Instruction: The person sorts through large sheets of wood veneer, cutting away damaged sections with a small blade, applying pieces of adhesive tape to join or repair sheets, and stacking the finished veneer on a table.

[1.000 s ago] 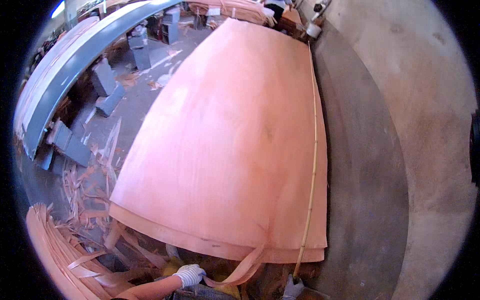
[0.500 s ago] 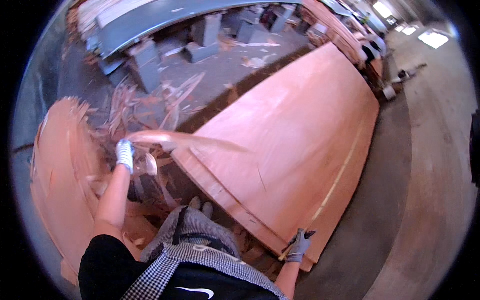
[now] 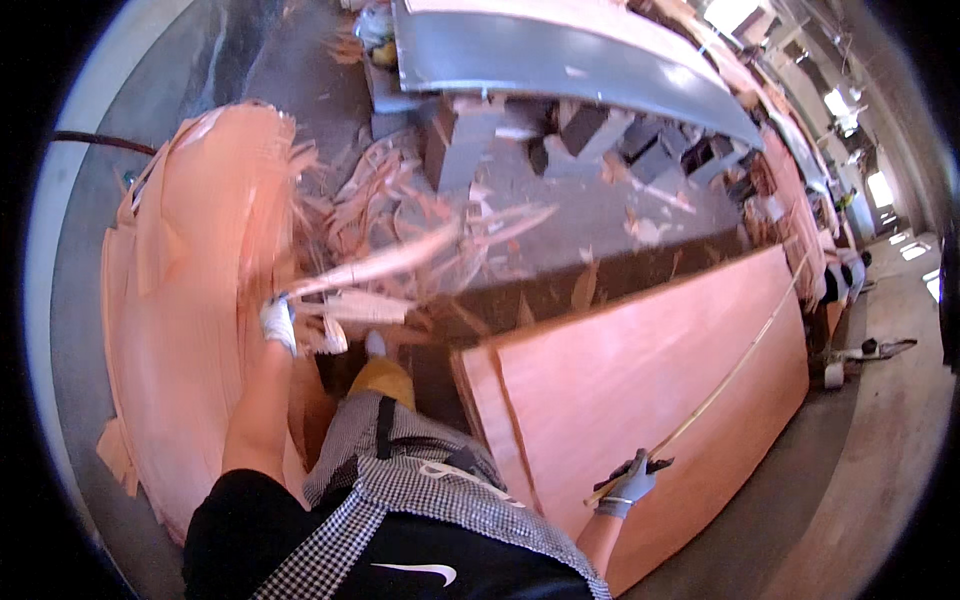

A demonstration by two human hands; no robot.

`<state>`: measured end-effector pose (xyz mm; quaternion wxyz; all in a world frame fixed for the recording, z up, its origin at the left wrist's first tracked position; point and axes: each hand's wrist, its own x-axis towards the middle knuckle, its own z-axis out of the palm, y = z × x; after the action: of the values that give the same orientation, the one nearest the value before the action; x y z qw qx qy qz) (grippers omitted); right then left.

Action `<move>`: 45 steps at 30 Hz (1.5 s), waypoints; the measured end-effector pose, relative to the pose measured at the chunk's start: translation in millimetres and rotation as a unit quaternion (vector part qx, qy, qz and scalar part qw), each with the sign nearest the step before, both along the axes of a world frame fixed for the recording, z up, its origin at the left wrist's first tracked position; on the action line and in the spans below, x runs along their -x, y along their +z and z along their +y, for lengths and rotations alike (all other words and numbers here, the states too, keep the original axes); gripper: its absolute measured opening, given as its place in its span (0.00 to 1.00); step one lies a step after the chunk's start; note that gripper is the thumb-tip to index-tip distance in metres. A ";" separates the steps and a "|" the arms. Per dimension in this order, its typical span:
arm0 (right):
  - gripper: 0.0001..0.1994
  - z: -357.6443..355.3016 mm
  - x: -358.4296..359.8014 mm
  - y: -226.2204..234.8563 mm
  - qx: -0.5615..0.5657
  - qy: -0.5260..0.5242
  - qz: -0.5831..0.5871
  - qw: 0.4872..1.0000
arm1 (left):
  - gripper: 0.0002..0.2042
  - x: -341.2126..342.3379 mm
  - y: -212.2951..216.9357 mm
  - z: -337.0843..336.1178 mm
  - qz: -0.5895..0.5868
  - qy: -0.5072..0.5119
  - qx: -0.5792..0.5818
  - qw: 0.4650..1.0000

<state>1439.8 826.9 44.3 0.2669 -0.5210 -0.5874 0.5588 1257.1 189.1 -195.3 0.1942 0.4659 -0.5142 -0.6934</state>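
In a pale glove, my left hand (image 3: 279, 322) is closed on one end of a long torn veneer strip (image 3: 390, 258), blurred by motion, which reaches away to the right. That hand is beside the edge of a tall stack of reddish veneer sheets (image 3: 190, 300) on the left. My right hand (image 3: 632, 482), in a grey glove, grips a long thin wooden stick (image 3: 715, 398) near its lower end. A small dark object also shows at that hand; its kind is unclear. Beneath the stick spreads a broad stack of veneer (image 3: 620, 380) with a smooth pink top sheet.
Torn veneer scraps (image 3: 375, 205) lie heaped on the floor between the stacks. Farther off, a grey panel (image 3: 560, 75) rests on grey blocks (image 3: 465, 145). At the far right a person (image 3: 848, 272) stands by more stacks. A dark hose (image 3: 105, 140) runs at far left.
My view has turned left, toward the left stack. My left hand has carried the veneer strip off the broad stack to above the scraps. My right hand still holds the stick, now raised at an angle.
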 end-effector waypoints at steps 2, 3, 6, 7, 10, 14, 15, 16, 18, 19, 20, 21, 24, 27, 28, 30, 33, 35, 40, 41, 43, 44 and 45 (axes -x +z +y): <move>0.12 -40.0 59.6 -0.5 -0.008 0.033 0.026 0.999 | 0.04 24.3 -5.6 -43.3 0.029 -0.026 0.025 0.999; 0.12 -62.7 82.9 10.3 -0.010 0.051 0.033 0.998 | 0.04 41.7 -3.6 -50.4 0.049 -0.030 0.027 0.998; 0.10 -108.4 155.3 22.7 -0.002 0.087 0.073 0.994 | 0.07 102.9 20.9 -63.9 0.087 -0.007 -0.015 0.996; 0.10 -119.1 179.3 23.2 0.004 0.099 0.086 0.991 | 0.07 120.9 23.4 -76.4 0.099 -0.030 -0.027 0.994; 0.09 -170.8 257.2 30.3 0.044 0.152 0.101 0.982 | 0.06 172.2 33.6 -129.8 0.094 -0.089 0.000 0.992; 0.11 -188.5 340.9 20.3 0.005 0.156 0.113 0.981 | 0.47 224.4 147.1 -76.5 -0.141 -0.629 0.295 0.705; 0.11 -199.0 369.4 7.9 0.004 0.163 0.121 0.979 | 0.48 239.0 155.8 -79.2 -0.247 -0.639 0.327 0.651; 0.12 -208.1 394.8 -2.8 0.001 0.167 0.130 0.977 | 0.43 253.6 168.7 -83.6 -0.238 -0.654 0.321 0.643; 0.10 -251.0 452.1 0.3 0.048 0.195 0.135 0.970 | 0.36 281.5 148.0 -108.9 -0.192 -0.645 0.339 0.657; 0.11 -260.6 480.1 -0.5 0.050 0.202 0.142 0.968 | 0.35 305.3 148.4 -106.2 -0.166 -0.653 0.354 0.649; 0.11 -267.8 506.7 -5.6 0.053 0.207 0.148 0.966 | 0.33 329.4 153.0 -96.9 -0.140 -0.660 0.368 0.640; 0.11 -269.2 535.1 -16.4 0.032 0.197 0.151 0.968 | 0.33 355.8 160.4 -87.2 -0.119 -0.675 0.348 0.640; 0.10 -322.3 623.1 -6.5 0.041 0.193 0.187 0.962 | 0.31 429.0 171.8 -70.1 -0.071 -0.710 0.354 0.605; 0.07 -404.1 710.8 -4.9 0.081 0.228 0.183 0.953 | 0.26 492.9 134.2 -73.7 0.040 -0.715 0.266 0.646; 0.07 -427.0 735.2 -13.6 0.083 0.246 0.175 0.950 | 0.24 512.9 141.5 -66.6 0.042 -0.723 0.281 0.629; 0.10 -455.2 786.8 -49.4 0.094 0.292 0.137 0.942 | 0.24 564.7 176.4 -54.5 0.074 -0.715 0.094 0.689; 0.14 -510.7 836.3 -81.0 -0.033 0.507 0.120 0.853 | 0.27 620.3 236.3 -61.4 0.086 -0.621 -0.209 0.750; 0.17 -549.4 857.0 -42.2 0.144 0.587 0.084 0.792 | 0.23 654.8 231.7 -102.7 0.039 -0.653 -0.009 0.756; 0.11 -582.7 931.0 -57.8 0.143 0.512 0.062 0.845 | 0.18 744.6 201.0 -220.1 -0.048 -0.619 0.101 0.778; 0.11 -578.2 947.7 -81.7 0.107 0.491 0.052 0.863 | 0.18 770.6 194.4 -238.4 -0.063 -0.627 0.104 0.769; 0.12 -584.2 973.9 -102.1 0.028 0.465 0.040 0.884 | 0.19 818.0 182.9 -285.0 -0.077 -0.654 0.105 0.745; 0.13 -592.9 990.6 -106.4 -0.019 0.456 0.045 0.889 | 0.19 841.6 178.6 -309.5 -0.090 -0.651 0.109 0.746; 0.12 -597.7 1008.9 -111.0 0.033 0.416 0.025 0.908 | 0.19 871.7 181.2 -324.7 -0.099 -0.656 0.106 0.740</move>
<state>430.9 229.2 -66.7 0.0077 -0.2234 -0.7251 0.6513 385.4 -135.5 -14.1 -0.3127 0.0554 -0.7793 -0.5403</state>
